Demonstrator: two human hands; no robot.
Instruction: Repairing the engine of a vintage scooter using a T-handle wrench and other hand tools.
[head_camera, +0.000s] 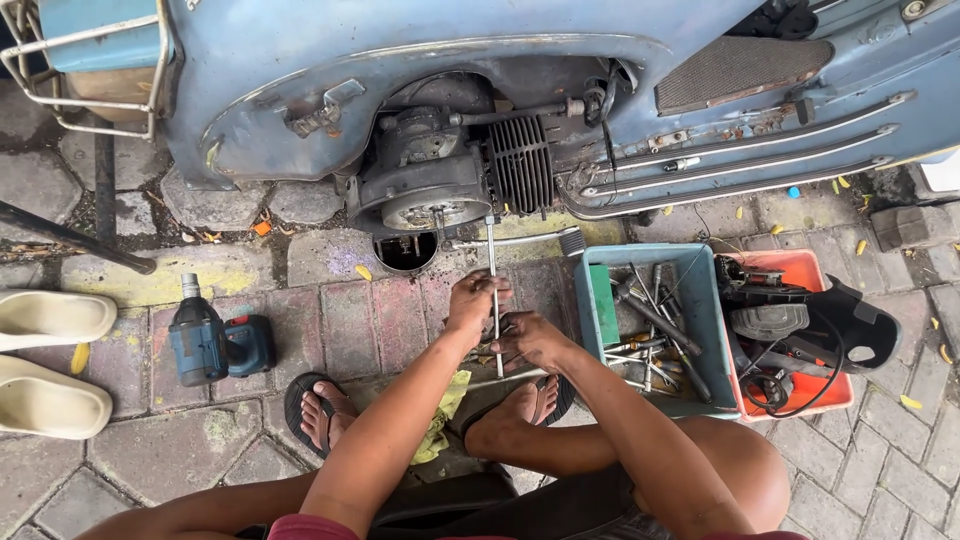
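I squat on brick paving in front of a blue scooter (420, 60) with its engine (440, 180) exposed. My left hand (474, 303) is closed around a long thin metal rod tool (492, 260) that runs upward toward the engine. My right hand (530, 340) grips the same rod lower down, close beside the left. The rod's lower end shows below my hands.
A blue-green cordless impact driver (215, 340) lies at left beside two cream sandals (50, 320). A teal tray of tools (650, 330) and an orange tray (800, 340) with a corded power tool sit at right. A yellow-green rag (445, 415) lies between my feet.
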